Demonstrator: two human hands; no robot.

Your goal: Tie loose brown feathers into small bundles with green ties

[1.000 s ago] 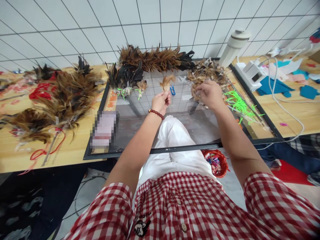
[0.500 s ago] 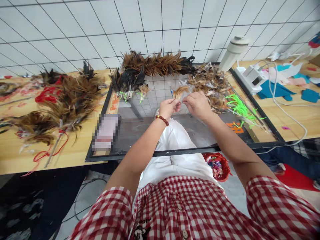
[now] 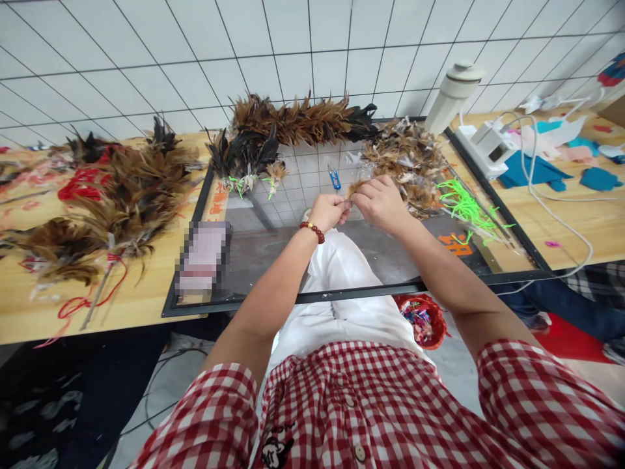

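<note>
Both of my hands meet over the middle of the glass-topped board. My left hand [image 3: 330,212], with a beaded bracelet on its wrist, is closed in a pinch at the base of a small bunch of brown feathers [image 3: 355,187]. My right hand [image 3: 381,202] is closed over the same bunch, its fingertips touching those of the left and covering much of the feathers. Just beyond them lie blue thread snips [image 3: 334,178]. Right of my right hand is a heap of loose brown feathers [image 3: 407,163]. Bright green ties [image 3: 463,205] lie closer to the board's right edge.
A long feather garland [image 3: 297,120] and dark feather bunches [image 3: 247,156] lie at the back. More feather bundles [image 3: 131,189] cover the left table. A phone-like object [image 3: 205,257] is blurred out. A white bottle [image 3: 452,98], power strip [image 3: 486,146] and cable [image 3: 530,163] are on the right.
My right hand has moved left onto the feather bunch, which it now partly covers. The blue snips show more fully. The whole view has shifted slightly.
</note>
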